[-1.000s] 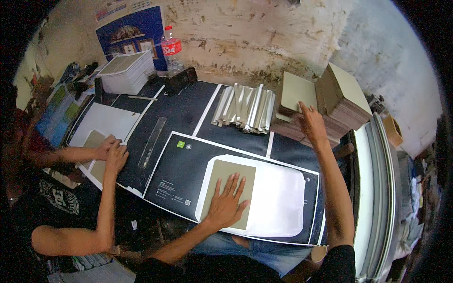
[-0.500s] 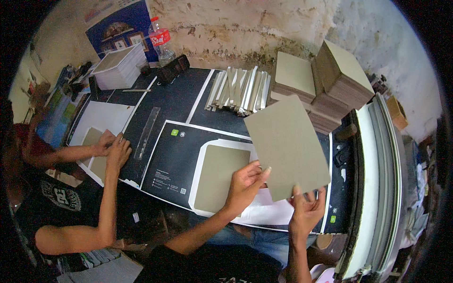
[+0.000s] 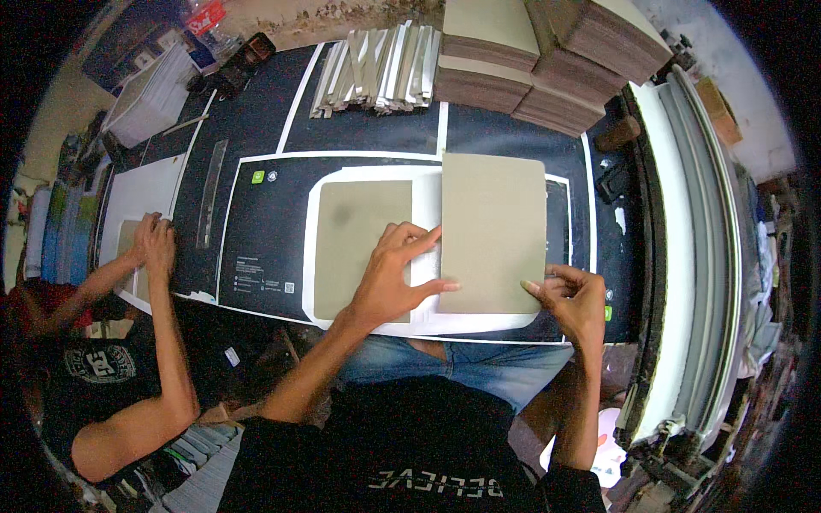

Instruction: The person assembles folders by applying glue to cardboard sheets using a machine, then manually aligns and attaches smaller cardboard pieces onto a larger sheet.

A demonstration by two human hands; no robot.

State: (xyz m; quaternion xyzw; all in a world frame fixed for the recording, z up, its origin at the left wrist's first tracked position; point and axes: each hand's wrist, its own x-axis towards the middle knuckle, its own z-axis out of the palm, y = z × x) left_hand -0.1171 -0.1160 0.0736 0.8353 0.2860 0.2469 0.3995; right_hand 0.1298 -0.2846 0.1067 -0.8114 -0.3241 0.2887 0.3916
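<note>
Left hand (image 3: 392, 278) and right hand (image 3: 579, 306) grip a tan board (image 3: 493, 231) between them.

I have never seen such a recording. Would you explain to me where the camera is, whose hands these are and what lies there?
No machine is here: one person works bare-handed. A fisheye camera on the head looks down, so straight edges look bent. The right hand pinches the lower right corner of a grey-brown board; the left hand touches its left edge. To its left, another board lies on a white sheet. Farther back are loose strips and board stacks. The hands at far left belong to another person.
</note>
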